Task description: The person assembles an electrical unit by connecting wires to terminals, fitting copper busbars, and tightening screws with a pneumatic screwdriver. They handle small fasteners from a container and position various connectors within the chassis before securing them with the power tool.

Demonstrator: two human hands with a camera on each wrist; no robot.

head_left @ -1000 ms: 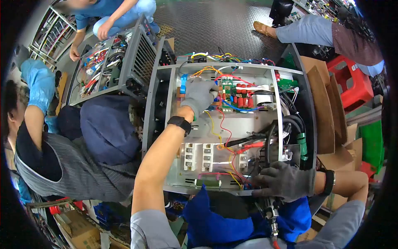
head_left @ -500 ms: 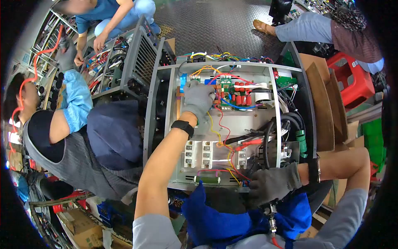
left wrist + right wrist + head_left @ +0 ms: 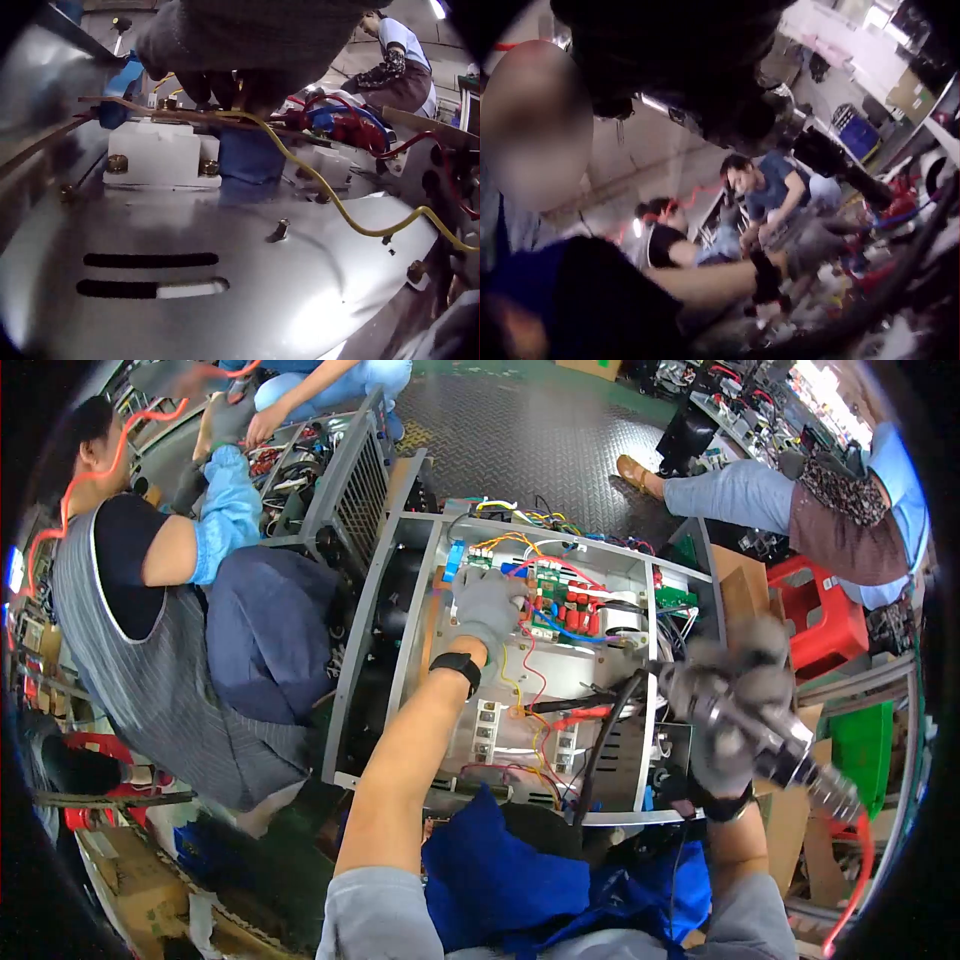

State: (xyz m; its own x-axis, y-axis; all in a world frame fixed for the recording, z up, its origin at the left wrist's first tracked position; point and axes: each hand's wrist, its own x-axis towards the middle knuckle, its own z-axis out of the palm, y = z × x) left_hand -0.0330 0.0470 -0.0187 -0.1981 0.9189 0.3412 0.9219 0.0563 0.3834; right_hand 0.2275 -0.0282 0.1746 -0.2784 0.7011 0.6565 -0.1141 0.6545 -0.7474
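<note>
My gloved left hand (image 3: pixel 487 603) reaches into a metal chassis (image 3: pixel 649 760), beside a circuit board (image 3: pixel 572 608) with red components. In the left wrist view its fingers point down behind a copper strip (image 3: pixel 112 103) on a white block (image 3: pixel 154 154); I cannot tell whether they pinch anything. A blue part (image 3: pixel 120 97) stands left of them, and a yellow wire (image 3: pixel 326 191) runs in front. My gloved right hand (image 3: pixel 724 755), blurred, grips a metal air driver (image 3: pixel 770 740) over the chassis's right side. Its dark shaft (image 3: pixel 844 169) shows in the right wrist view.
A red hose (image 3: pixel 858 880) trails from the driver. Black cables (image 3: pixel 605 750) cross the chassis. On the left, a seated person (image 3: pixel 170 610) and another chassis (image 3: pixel 330 490) stand close. A red stool (image 3: pixel 830 625) and cardboard (image 3: pixel 740 580) lie to the right.
My right hand has risen from the chassis's front edge to its right side, bringing up the air driver. My left hand stays by the board. The neighbour's arm has reached toward the other chassis.
</note>
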